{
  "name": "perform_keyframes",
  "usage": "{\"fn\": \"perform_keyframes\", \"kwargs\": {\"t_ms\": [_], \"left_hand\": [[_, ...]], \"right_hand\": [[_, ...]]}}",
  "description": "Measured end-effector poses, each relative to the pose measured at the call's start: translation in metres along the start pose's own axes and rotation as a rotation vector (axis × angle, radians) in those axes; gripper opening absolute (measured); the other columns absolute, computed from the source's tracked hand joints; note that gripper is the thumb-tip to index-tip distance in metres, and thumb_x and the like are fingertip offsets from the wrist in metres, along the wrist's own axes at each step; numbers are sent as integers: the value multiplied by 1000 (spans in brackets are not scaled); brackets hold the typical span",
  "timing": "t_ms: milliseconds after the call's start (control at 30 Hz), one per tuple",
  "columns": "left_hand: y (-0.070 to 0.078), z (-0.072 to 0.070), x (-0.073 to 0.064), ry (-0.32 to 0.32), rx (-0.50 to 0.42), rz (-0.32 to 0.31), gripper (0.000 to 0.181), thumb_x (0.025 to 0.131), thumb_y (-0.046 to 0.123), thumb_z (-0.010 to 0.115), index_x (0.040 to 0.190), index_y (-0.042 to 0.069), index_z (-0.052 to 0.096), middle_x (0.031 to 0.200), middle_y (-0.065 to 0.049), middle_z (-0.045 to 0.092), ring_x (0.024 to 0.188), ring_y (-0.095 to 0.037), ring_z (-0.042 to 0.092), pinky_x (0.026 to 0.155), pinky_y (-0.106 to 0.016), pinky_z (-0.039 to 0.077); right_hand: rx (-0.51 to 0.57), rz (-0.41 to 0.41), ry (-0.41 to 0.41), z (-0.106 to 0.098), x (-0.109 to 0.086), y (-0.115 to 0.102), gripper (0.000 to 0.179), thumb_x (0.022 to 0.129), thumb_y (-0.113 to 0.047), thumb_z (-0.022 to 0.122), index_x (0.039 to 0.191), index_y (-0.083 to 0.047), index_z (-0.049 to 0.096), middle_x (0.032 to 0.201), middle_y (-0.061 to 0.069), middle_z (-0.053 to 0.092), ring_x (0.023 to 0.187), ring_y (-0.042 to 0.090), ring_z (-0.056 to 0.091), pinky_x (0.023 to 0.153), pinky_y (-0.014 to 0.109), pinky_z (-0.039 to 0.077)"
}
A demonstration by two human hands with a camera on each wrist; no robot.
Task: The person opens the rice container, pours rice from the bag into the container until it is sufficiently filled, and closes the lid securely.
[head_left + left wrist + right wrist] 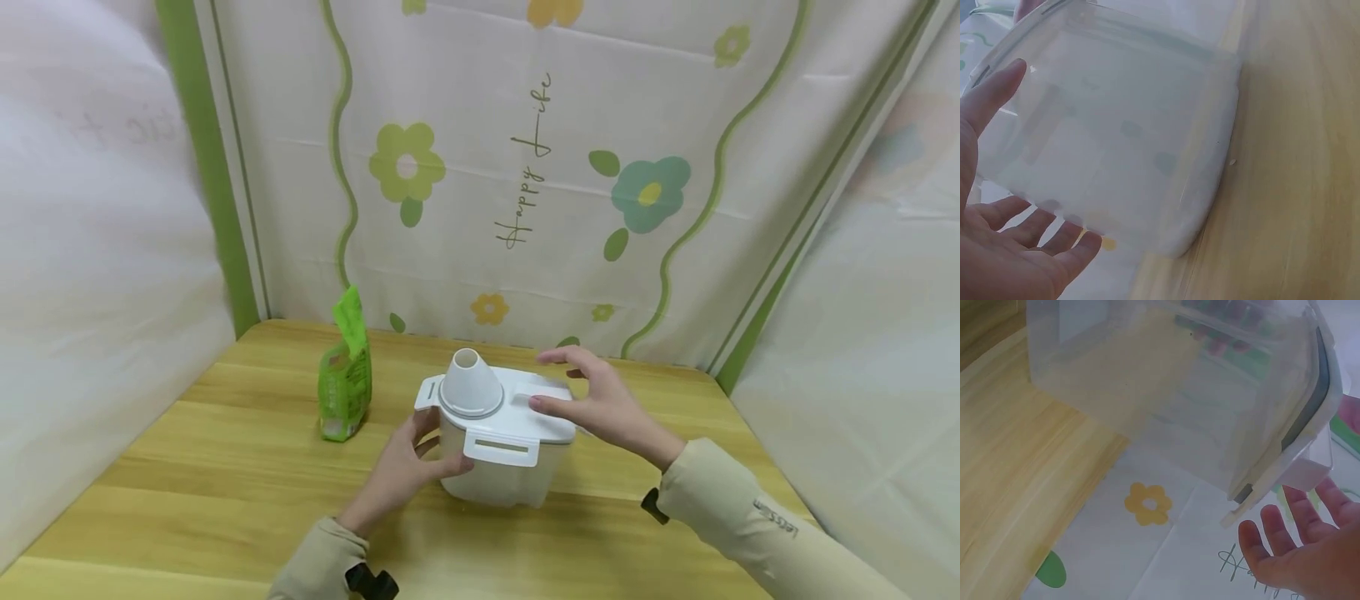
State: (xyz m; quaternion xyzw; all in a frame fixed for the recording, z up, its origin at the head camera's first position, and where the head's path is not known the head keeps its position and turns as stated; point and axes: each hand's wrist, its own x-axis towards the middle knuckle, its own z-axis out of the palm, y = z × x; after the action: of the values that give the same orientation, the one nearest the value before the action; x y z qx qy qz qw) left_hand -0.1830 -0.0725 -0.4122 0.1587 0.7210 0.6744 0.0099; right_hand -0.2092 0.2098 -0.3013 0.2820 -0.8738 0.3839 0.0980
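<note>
A clear plastic storage container (495, 483) stands upright on the table under a white lid (555, 427). A white cone-shaped spout (471, 385) rises from the lid's left part. My left hand (405, 462) holds the container's left side, its thumb on the front wall and its fingers round the side, as the left wrist view also shows. Over the lid's right part is my right hand (600, 400), thumb at the lid's raised handle and fingers spread and slightly bent. In the right wrist view its fingertips (1272, 515) are beside the lid, and nothing is gripped.
A green plastic bag (345, 387) with a twisted top stands to the container's left. The wooden table (225, 467) is bounded by a flower-print curtain (465, 192) behind and white fabric at both sides. A tiny pale grain (1233, 162) lies near the container's base.
</note>
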Motion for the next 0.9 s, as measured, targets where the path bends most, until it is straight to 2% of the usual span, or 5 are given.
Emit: {"fn": "perform_keyframes", "kwargs": {"t_ms": [267,600,900], "left_hand": [[-1,2,3,0,30,44,78,73,22,90,139,21,49,135,0,54,127,-22,46,107,-46,38],[-6,5,2,41,47,39,75,72,21,90,137,18,52,132,0,56,124,-22,48,104,-46,41],[-6,5,-1,52,36,28,77,72,17,90,139,19,51,132,0,56,125,-22,48,105,-48,40]], "right_hand": [[6,-58,-17,-1,5,-1,42,79,-25,86,113,-9,68,114,1,67,108,20,58,92,49,48],[-47,-80,13,1,5,-2,34,76,-20,87,105,-9,72,97,-8,70,96,15,59,85,44,48],[21,-79,-10,4,7,-5,30,76,-14,87,102,-6,73,92,-6,69,84,14,62,72,32,55]]}}
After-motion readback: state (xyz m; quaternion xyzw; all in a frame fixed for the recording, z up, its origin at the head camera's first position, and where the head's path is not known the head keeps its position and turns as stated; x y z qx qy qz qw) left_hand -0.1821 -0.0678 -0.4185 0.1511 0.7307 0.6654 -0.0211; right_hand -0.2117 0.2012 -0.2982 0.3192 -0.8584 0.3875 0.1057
